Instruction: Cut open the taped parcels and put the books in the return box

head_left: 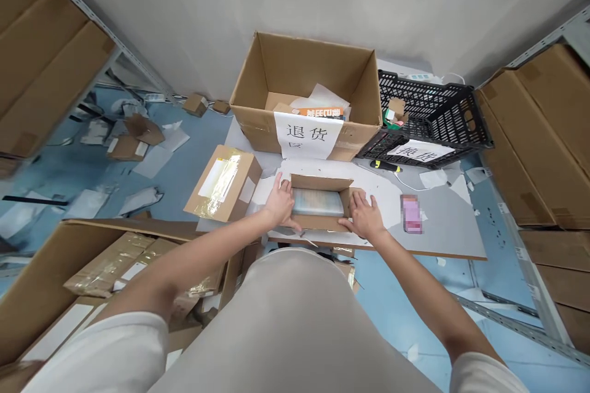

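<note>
A small cardboard box [322,221] stands on the table in front of me, its long back flap [322,182] raised. Inside lies something flat and pale blue, wrapped in clear plastic [318,202]; what it is I cannot make out. My left hand [280,202] grips the box's left end, thumb low at the near corner and fingers over the far edge. At the other end my right hand [364,216] grips the right side, its fingers on the end flap [350,193] and its thumb along the near wall.
Behind stands a large open carton [258,126] with a paper sign. A black plastic crate [433,110] is to its right. A taped parcel [224,184] sits left, a yellow-black cutter [386,166] and a pink phone-like item [412,214] right. A big carton of parcels [69,227] is lower left.
</note>
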`<state>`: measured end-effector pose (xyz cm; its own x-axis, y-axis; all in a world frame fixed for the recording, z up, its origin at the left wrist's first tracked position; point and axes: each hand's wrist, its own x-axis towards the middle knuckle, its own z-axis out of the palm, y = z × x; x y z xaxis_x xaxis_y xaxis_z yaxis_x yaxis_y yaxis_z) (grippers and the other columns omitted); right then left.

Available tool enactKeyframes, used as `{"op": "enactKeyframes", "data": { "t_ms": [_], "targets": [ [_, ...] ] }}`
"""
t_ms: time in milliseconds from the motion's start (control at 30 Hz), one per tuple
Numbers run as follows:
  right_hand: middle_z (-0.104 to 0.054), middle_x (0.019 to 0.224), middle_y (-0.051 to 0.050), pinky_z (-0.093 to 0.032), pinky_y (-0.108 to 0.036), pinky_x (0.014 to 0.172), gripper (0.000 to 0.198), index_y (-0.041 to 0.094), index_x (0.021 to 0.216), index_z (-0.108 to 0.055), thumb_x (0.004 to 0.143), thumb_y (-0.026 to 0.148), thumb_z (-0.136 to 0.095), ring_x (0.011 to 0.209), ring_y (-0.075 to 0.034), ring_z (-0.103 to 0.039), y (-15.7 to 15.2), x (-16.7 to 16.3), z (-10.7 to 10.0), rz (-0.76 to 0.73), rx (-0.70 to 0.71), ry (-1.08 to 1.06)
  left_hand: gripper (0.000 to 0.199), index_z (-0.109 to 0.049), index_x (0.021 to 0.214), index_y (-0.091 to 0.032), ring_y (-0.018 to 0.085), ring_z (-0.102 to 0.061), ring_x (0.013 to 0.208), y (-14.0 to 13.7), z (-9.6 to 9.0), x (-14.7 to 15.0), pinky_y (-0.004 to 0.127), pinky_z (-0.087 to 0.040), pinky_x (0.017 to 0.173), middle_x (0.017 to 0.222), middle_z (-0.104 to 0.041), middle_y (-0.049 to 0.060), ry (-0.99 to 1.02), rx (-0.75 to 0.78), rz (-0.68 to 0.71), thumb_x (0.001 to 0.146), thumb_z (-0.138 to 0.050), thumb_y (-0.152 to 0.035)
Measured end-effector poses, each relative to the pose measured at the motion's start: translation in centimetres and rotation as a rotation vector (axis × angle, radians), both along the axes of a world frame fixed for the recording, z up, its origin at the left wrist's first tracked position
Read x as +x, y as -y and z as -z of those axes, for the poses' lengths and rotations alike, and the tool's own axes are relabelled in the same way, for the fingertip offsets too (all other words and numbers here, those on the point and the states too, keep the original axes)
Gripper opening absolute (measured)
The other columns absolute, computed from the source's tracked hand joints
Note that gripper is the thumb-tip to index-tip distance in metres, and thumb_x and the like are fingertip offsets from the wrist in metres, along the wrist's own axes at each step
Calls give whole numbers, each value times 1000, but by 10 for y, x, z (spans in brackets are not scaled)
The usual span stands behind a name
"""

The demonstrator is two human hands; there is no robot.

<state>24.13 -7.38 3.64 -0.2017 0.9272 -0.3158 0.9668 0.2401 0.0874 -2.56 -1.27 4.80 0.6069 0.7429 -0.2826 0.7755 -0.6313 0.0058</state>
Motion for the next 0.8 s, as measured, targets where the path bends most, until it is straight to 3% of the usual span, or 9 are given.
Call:
{"op": "enactKeyframes", "data": {
  "t_ms": [67, 133, 233, 333, 400, 467, 600, 700, 800],
  "targets": [
    [-15, 151, -23, -16, -54, 107, 88, 1, 145, -15, 84, 62, -32, 139, -33, -14, 4, 11, 16, 65, -72, -69, 118, -35, 138, -3, 41, -17, 135, 6, 14, -9, 58, 7, 107, 145, -29, 26, 19, -7, -72, 51, -53, -80],
    [-4, 153, -21, -19, -50, 108, 95, 1, 146, 0, 83, 65, -32, 141, -29, -7, 4, 16, 29, 108, -144, -148, 129, -16, 144, 0, 38, -7, 139, 10, 30, -14, 55, -1, 109, 150, -15, 25, 51, -51, -152, 50, -51, -82],
    [-4, 153, -21, -17, -53, 107, 97, 3, 146, -1, 81, 63, -40, 141, -31, -7, 2, 12, 26, 165, -153, -172, 133, -5, 145, -1, 34, -2, 141, 15, 47, -14, 48, -15, 110, 151, -7, 24, 118, -98, -243, 50, -53, -81],
    [-19, 150, -23, -12, -59, 106, 78, 5, 142, -27, 83, 51, -48, 138, -37, -12, -1, -7, 4, 165, 28, -146, 132, -4, 145, -2, 36, -2, 140, 20, 49, -8, 54, -13, 109, 151, -6, 25, 157, -97, -298, 51, -55, -79],
    [-34, 143, -25, -20, -53, 107, 59, 7, 133, -42, 86, 41, -48, 133, -36, -28, -9, -28, -8, 126, 109, -189, 130, -6, 145, -4, 38, -1, 140, 24, 45, -4, 60, -9, 106, 151, -6, 25, 158, -93, -320, 51, -57, -78],
    [-48, 131, -26, -33, -44, 102, 51, 6, 125, -50, 87, 40, -48, 121, -33, -45, -25, -51, -10, 165, 12, -213, 125, -11, 146, -9, 41, 1, 139, 26, 40, 0, 66, -6, 104, 151, -6, 24, 151, -90, -332, 52, -60, -75],
    [-55, 117, -32, -45, -46, 88, 73, -2, 121, -52, 81, 60, -48, 110, -35, -56, -67, -81, 14, 525, -410, -54, 116, -22, 144, -11, 42, 4, 138, 29, 35, 6, 69, 0, 101, 152, -6, 23, 140, -87, -355, 54, -61, -73],
    [-55, 115, -36, -48, -53, 79, 89, -4, 126, -47, 74, 70, -47, 106, -38, -58, -87, -85, 35, 578, -502, -14, 118, -23, 144, -11, 43, 5, 138, 29, 36, 9, 70, 3, 101, 152, -6, 22, 146, -108, -373, 51, -61, -75],
    [-53, 115, -39, -45, -59, 79, 95, -4, 122, -50, 66, 72, -55, 107, -42, -56, -93, -80, 46, 660, -522, -115, 120, -22, 144, -11, 43, 5, 138, 27, 37, 10, 70, 3, 101, 152, -5, 21, 158, -116, -382, 51, -60, -76]
  ]
}}
